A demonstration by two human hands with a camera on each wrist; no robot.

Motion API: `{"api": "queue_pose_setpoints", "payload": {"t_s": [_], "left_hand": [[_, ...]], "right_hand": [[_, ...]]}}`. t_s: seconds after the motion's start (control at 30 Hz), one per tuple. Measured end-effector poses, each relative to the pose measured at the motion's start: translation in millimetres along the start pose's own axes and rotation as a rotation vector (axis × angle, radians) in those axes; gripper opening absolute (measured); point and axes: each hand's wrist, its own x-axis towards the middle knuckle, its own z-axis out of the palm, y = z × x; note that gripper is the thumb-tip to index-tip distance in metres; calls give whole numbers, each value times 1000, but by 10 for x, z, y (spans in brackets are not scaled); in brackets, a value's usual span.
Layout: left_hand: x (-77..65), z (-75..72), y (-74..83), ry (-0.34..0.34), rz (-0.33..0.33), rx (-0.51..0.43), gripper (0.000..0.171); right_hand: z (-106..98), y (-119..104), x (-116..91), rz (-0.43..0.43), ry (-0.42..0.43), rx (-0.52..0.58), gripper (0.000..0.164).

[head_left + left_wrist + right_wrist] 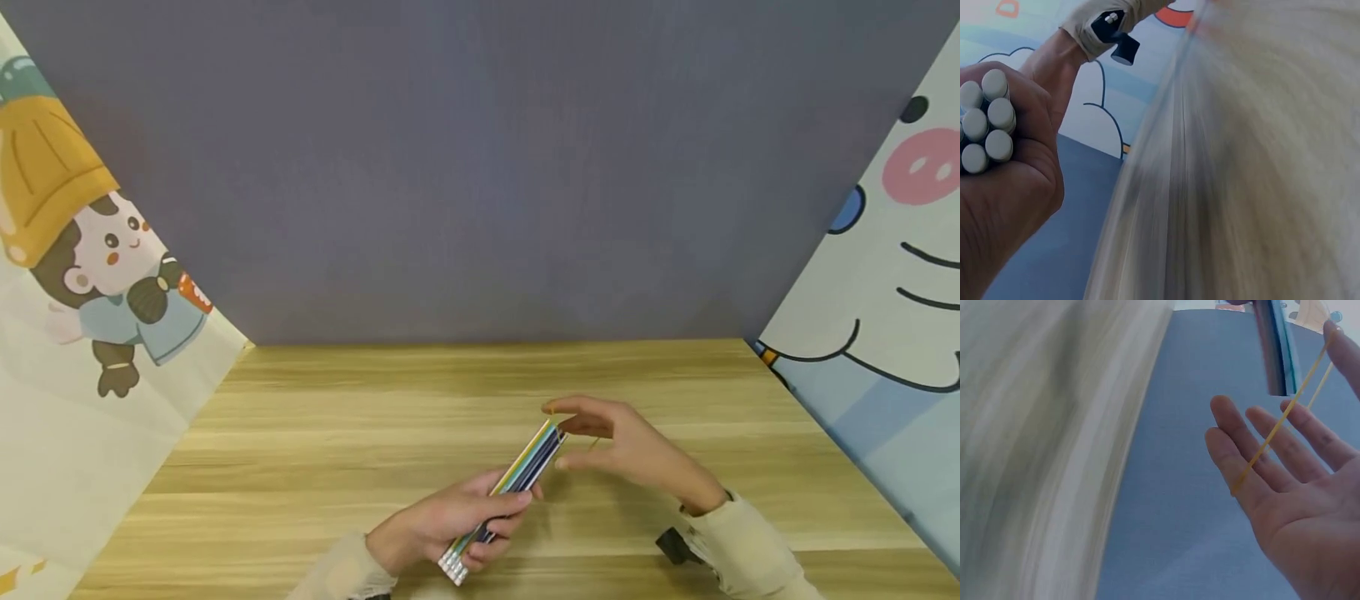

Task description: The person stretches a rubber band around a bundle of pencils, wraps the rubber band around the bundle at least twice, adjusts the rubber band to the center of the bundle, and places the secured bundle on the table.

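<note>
A bundle of slim pencils in yellow, teal, dark blue and white lies slanted in my left hand, which grips it near the lower end. In the left wrist view the round pale pencil ends poke out of the fist. My right hand is beside the upper end of the bundle, fingers spread. Across it a yellow rubber band stretches between the thumb and a finger, as the right wrist view shows. From there the bundle's tip appears just beyond the fingers.
Both hands are above a wood-grain table. Behind it rises a dark grey panel. Cartoon-printed side walls stand at the left and right. A small black device sits at the right sleeve.
</note>
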Motion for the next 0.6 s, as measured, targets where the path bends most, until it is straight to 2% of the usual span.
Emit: {"api": "queue_pose_setpoints", "payload": {"t_s": [0.13, 0.23, 0.4, 0.6], "left_hand": [[-3, 31, -8, -43, -17, 19, 19], [-2, 41, -4, -61, -17, 27, 19], [-23, 43, 22, -50, -22, 49, 19], [-69, 39, 141, -10, 34, 63, 24]], "right_hand": [[74, 70, 20, -20, -36, 34, 57], [128, 131, 42, -38, -79, 112, 51], [189, 200, 69, -102, -148, 230, 42], [163, 219, 86, -122, -67, 250, 35]]}}
